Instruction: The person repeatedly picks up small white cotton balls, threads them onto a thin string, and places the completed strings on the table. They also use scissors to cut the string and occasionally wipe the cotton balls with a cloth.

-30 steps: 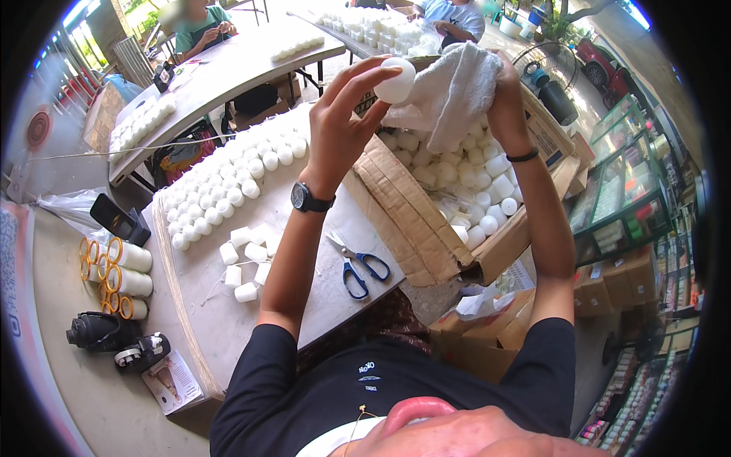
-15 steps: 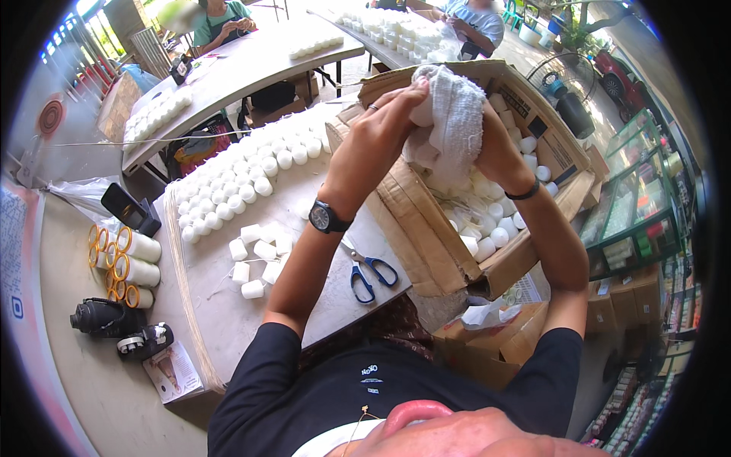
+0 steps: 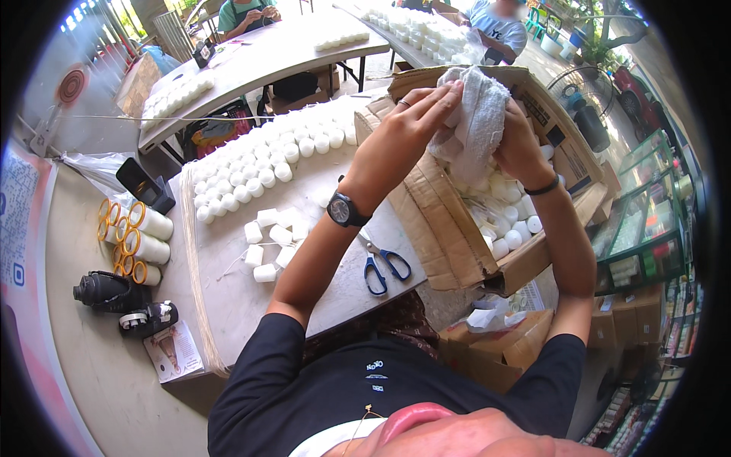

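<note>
Left hand (image 3: pixel 415 126) and right hand (image 3: pixel 516 145) both clamped on white cloth (image 3: pixel 476 118), fingers curled into folds; cloth bunched between hands, raised over open cardboard box (image 3: pixel 449 228). Anything wrapped inside cloth: cannot tell. Box holds white cylinders (image 3: pixel 510 228). Blue-handled scissors (image 3: pixel 383 263) on table (image 3: pixel 228 297) just left of box. More white cylinders in rows (image 3: pixel 259 164) farther left on table. Yellow-rimmed rolls (image 3: pixel 137 232) on floor beside table.

Blue-handled scissors (image 3: pixel 386 268) on the table (image 3: pixel 228 297) — tape rolls (image 3: pixel 133 232) (orange-cored) and black flask (image 3: pixel 106 291) beside it.
</note>
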Demonstrator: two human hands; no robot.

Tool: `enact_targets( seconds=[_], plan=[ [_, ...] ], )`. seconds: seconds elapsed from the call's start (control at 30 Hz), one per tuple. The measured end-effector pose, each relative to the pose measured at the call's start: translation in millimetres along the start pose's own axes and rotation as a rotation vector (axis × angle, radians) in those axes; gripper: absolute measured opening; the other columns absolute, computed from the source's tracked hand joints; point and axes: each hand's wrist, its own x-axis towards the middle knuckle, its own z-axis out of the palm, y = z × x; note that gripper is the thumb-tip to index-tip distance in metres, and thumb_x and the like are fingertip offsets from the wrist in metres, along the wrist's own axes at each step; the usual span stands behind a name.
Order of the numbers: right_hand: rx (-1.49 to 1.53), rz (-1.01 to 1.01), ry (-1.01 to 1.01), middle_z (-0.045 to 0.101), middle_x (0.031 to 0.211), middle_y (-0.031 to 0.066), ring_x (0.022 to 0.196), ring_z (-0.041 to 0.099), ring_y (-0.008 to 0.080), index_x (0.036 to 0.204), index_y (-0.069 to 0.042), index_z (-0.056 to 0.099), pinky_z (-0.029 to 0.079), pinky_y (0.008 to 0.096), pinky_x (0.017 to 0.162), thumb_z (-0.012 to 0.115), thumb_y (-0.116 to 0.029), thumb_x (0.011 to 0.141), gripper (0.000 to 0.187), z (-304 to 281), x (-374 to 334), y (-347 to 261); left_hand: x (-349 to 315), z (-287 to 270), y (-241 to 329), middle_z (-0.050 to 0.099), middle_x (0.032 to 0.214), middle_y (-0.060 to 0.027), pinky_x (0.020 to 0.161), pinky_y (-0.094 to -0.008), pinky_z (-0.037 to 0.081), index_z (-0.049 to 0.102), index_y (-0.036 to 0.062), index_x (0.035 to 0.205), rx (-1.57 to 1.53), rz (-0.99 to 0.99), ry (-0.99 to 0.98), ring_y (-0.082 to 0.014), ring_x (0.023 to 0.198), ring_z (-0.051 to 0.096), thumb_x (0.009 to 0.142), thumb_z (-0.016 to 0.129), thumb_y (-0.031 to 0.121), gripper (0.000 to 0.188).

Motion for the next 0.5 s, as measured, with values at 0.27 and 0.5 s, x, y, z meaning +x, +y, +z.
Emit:
enact_targets(
  seconds=[0.27, 0.5],
  plan=[
    [0.137, 0.207, 0.009, 0.068, 0.1, 0.0059, 0.087, 0.064, 0.0087, 0.114, 0.001, 0.065, 0.054, 0.0245, 0.076, 0.051, -0.009, 0.1, 0.023, -1.2, 4.6, -13.1, -4.4, 1.1, 12.1, 0.06, 0.133, -0.014, 0.092, -0.0398, 0.056, 0.051, 0.0075, 0.141, -0.023, -0.04, 0.091, -0.0315, 0.115, 0.061, 0.083, 0.063, -0.008, 0.061],
    [-0.741, -0.296, -0.05, 0.065, 0.111, 0.0106, 0.1, 0.062, 0.0226, 0.117, -0.001, 0.061, 0.05, 0.0332, 0.088, 0.059, -0.009, 0.092, 0.026, -44.5, 6.6, 53.3, -39.0, -19.1, -20.6, 0.069, 0.111, -0.0164, 0.071, -0.0317, 0.054, 0.059, 0.0047, 0.131, -0.46, -0.326, 0.128, -0.0247, 0.084, 0.069, 0.09, 0.063, 0.002, 0.041]
  ],
)
